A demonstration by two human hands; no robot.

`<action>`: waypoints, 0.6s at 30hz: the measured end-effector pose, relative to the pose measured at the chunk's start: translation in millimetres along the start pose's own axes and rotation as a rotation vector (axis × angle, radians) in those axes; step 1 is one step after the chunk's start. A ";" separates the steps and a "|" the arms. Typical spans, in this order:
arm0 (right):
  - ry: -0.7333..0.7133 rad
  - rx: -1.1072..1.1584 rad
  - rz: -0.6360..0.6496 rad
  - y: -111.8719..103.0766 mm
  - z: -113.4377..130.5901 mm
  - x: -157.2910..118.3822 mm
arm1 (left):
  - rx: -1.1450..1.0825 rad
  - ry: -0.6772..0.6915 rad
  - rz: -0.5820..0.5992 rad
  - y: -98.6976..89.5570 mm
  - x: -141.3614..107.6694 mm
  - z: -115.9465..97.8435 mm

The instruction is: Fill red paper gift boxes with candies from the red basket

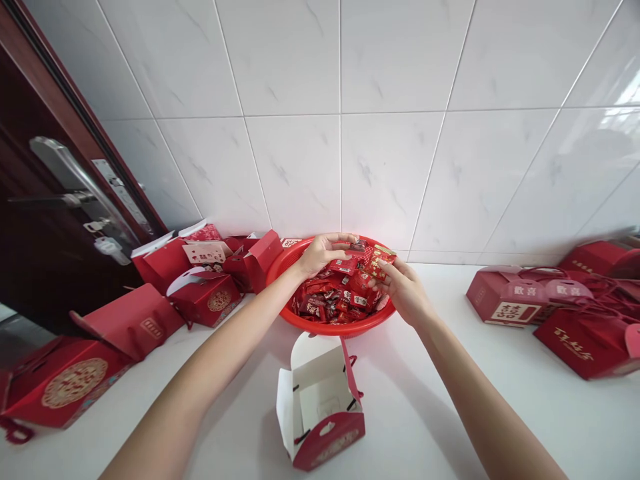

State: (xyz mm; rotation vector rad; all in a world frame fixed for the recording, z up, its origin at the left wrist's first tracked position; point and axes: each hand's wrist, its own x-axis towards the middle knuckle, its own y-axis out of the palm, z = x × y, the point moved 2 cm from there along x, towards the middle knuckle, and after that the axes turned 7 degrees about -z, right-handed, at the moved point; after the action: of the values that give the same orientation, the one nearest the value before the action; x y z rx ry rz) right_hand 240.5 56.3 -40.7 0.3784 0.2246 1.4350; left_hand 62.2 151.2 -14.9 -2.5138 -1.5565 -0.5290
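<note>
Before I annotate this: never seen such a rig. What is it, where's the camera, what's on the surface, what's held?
There's no machine here. The two arms belong to a person working bare-handed, and the single picture comes from a camera worn on their head, looking forward and down.

On the white surface, a red basket holds many small red packets. Nearer the camera stands an open red box with a white inside. More red boxes stand to the left and right.

The right hand holds a gold-and-red packet. The left hand has a small dark packet at its fingertips; whether it is gripped is hard to tell.
</note>
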 end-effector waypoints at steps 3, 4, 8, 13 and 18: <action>0.012 0.026 0.013 -0.1 -0.4 0.9 | -0.007 0.019 0.007 3.7 -3.5 -4.0; 0.012 0.032 0.018 -0.2 -0.4 0.9 | 0.018 0.019 -0.001 4.9 -4.4 -4.2; -0.024 0.019 0.039 -0.6 0.7 0.0 | 0.150 0.005 0.011 12.0 -6.0 -1.5; -0.062 -0.023 0.045 -1.0 -0.4 0.2 | 0.210 0.067 0.038 19.1 -7.7 -1.3; -0.129 -0.089 0.002 -0.8 -4.0 -0.5 | 0.230 0.038 0.047 20.4 -10.5 -3.6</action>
State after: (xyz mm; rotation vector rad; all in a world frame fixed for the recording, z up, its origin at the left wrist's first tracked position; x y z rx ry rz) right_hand 239.7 56.2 -44.7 0.3963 0.0557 1.4122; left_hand 75.3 132.0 -14.0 -2.3477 -1.4495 -0.3653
